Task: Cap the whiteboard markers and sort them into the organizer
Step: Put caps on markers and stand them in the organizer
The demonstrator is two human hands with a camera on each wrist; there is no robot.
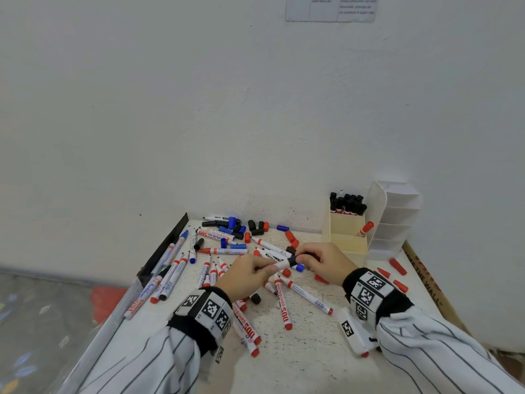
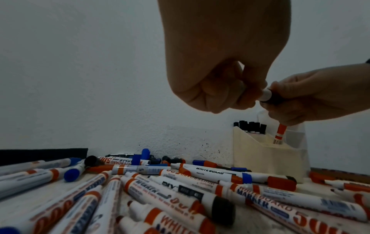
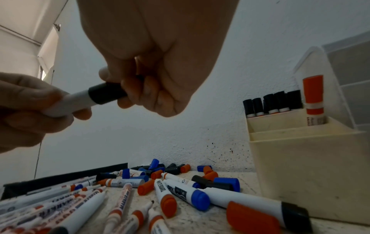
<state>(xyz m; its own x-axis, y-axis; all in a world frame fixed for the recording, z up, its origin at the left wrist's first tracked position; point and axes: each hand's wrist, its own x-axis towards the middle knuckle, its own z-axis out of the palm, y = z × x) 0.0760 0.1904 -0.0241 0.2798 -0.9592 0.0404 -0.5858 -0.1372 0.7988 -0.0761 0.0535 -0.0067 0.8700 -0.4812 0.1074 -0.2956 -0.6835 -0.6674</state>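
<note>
A printed paper sheet (image 1: 331, 8) hangs on the white wall (image 1: 199, 109); a red object (image 1: 106, 300) lies on the floor.

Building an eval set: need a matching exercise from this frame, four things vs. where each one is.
Things:
1. black-capped markers
2. capped red marker
3. black cap
4. loose blue cap

Places:
A. lying on the table near the wall
B. middle compartment of the organizer, alone
C. gripped by the right hand, on the end of a white marker that the left hand holds
D. back compartment of the organizer, standing together

Pairs: 1-D, 2-B, 3-C, 4-A
</note>
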